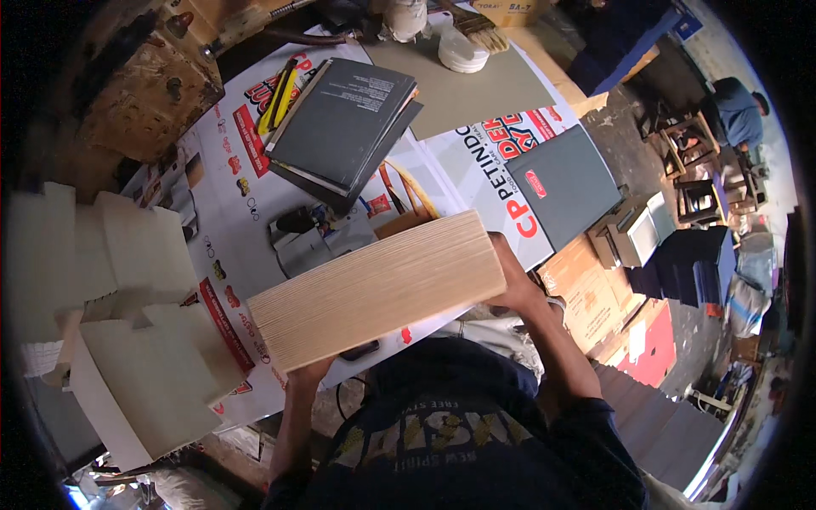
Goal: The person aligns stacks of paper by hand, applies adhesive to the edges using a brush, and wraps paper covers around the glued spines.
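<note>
A thick block of paper sheets (378,289), its ribbed cream edges facing up, is held over the table between my two hands. My left hand (309,374) grips its near left corner, with the fingers mostly hidden beneath the block. On the right end my right hand (512,274) is closed around the side, its fingers partly out of sight. Beyond the block lies a dark hardcover book (344,127) with a loose dark cover under it. Two yellow cutter knives (279,98) rest by the book's left side.
Stacks of pale paper (161,357) stand at the table's left edge. A grey folder-like cover (565,187) lies on the right. At the back are a white tub (461,51) and a brush (484,36). Cardboard boxes (582,289) sit right; a person (738,110) sits farther off.
</note>
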Tool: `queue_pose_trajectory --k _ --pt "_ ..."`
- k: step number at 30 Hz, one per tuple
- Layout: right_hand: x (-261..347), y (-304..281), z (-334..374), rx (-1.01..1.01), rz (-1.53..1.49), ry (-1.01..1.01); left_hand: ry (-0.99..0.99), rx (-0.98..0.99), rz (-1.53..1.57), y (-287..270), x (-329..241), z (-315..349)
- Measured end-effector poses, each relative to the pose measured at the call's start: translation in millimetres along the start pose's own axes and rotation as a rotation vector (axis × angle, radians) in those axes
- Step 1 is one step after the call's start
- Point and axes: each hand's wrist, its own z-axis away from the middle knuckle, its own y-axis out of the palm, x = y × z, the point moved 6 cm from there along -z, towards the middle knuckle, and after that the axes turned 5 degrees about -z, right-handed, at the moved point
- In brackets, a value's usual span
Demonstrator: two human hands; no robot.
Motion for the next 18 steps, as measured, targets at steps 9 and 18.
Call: queue_pose_trajectory --k 9,18 --pt "174 -24 -15 -0.092 0.587 -0.233 0.336 -0.422 0.263 -6 4 5" --pt "138 23 -27 0.082 0.846 -0.287 0.520 -0.462 0.282 -14 -20 -7"
